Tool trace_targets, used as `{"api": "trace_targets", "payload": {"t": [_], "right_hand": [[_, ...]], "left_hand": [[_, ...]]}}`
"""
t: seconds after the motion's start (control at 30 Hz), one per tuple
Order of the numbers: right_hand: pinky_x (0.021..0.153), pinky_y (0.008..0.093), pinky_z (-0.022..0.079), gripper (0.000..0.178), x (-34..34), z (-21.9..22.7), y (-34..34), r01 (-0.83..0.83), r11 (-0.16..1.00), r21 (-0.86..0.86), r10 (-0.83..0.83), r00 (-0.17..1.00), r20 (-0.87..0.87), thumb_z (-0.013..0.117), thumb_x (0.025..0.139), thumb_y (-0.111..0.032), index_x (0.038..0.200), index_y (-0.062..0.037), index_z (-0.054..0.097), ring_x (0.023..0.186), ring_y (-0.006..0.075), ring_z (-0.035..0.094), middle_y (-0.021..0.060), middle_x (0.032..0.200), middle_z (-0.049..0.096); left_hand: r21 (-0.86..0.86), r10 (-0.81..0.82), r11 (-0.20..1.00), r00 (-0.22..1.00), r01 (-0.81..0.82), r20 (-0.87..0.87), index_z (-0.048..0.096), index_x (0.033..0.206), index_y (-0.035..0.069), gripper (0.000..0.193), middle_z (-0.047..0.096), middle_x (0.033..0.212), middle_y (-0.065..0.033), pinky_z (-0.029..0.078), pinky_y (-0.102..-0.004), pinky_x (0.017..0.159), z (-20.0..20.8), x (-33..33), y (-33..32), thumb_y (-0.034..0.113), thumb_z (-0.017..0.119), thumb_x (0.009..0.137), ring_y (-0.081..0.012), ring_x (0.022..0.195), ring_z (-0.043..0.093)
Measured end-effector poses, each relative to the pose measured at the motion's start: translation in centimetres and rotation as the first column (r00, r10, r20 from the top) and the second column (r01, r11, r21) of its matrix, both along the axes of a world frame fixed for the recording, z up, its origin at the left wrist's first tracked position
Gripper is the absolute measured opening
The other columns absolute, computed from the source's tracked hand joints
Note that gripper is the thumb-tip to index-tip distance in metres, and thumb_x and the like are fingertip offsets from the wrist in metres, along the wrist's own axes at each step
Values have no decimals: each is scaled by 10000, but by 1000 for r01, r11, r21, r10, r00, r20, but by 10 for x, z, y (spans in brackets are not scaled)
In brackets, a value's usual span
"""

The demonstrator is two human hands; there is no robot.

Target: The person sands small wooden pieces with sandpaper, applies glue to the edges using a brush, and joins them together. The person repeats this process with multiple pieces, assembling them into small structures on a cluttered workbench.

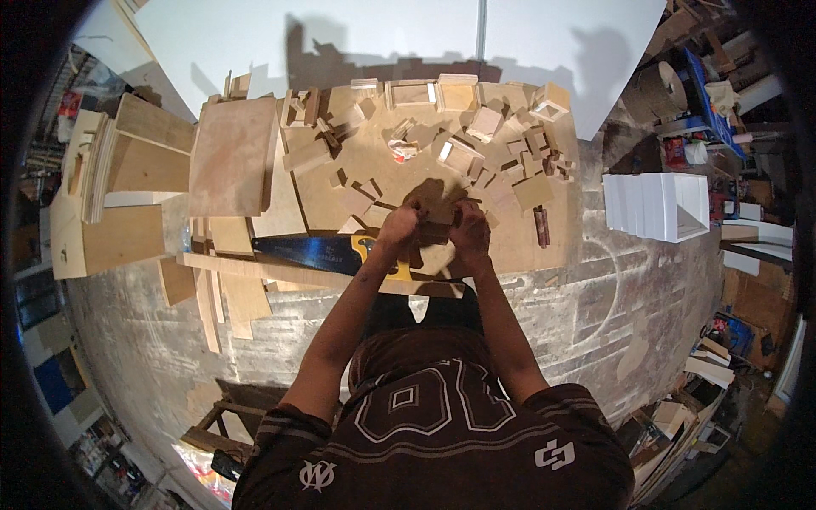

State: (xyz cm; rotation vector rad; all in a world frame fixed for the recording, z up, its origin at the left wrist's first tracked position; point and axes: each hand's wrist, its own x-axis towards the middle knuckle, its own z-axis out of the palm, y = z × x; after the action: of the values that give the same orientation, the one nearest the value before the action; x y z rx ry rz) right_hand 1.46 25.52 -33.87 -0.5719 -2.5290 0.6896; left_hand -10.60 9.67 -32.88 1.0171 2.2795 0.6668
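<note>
My left hand (399,228) and my right hand (470,234) are closed close together over the near edge of a wooden work table (327,197). Between them, in shade, is a small wooden piece (436,228), its outline partly lost behind my fingers. Just left of my left wrist lies a hand saw (306,252) with a dark blade and a yellow handle, which my left forearm partly covers. A pale wood offcut (433,257) shows between my wrists. Small flat offcuts (357,201) lie beyond my left hand.
Small wooden boxes (460,155) and scattered blocks (535,192) cover the table's far and right parts. A large wood panel (231,157) stands at the left, near long strips (246,268). White stacked pieces (654,206) stand on the right. A white panel (408,38) rises behind.
</note>
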Motion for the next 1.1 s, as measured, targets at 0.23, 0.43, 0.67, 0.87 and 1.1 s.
{"api": "trace_targets", "payload": {"t": [0.23,0.43,0.67,0.87,1.1], "right_hand": [[949,432,513,332,12,35,15,39,999,-16,-34,964,262,718,805,-158,1130,-119,670,1068,311,646,84,1179,676],[993,428,495,381,5,49,22,-283,956,-74,293,922,252,763,768,-227,1141,-164,715,1111,286,634,67,1199,687],[883,413,552,290,-8,42,19,-328,937,-121,349,896,273,783,767,-273,1044,-188,757,1020,275,669,66,1056,730],[804,417,565,182,-13,38,19,-344,937,-54,344,890,299,735,822,-262,994,-210,768,931,282,685,68,973,732],[774,419,561,147,-13,30,18,-356,934,25,332,892,308,700,841,-216,971,-199,768,895,298,688,80,939,728]], "left_hand": [[178,-32,983,994,51,-106,697,1138,62,293,684,1060,-216,552,-423,844,-22,-4,-7,126,590,874,-381,928,679],[244,61,966,994,-81,89,729,1101,57,303,684,1070,-206,549,-405,834,4,-4,-10,131,715,807,-357,924,685],[242,167,950,976,-197,137,756,1078,101,271,699,974,-188,550,-391,764,12,-4,-5,160,731,814,-337,853,693],[327,298,878,934,-349,196,760,1015,47,248,743,943,-170,576,-345,743,13,0,-4,176,770,803,-261,829,734],[167,420,858,851,-486,315,778,939,22,216,754,870,-157,587,-340,738,6,4,-2,167,794,779,-250,764,744]]}}
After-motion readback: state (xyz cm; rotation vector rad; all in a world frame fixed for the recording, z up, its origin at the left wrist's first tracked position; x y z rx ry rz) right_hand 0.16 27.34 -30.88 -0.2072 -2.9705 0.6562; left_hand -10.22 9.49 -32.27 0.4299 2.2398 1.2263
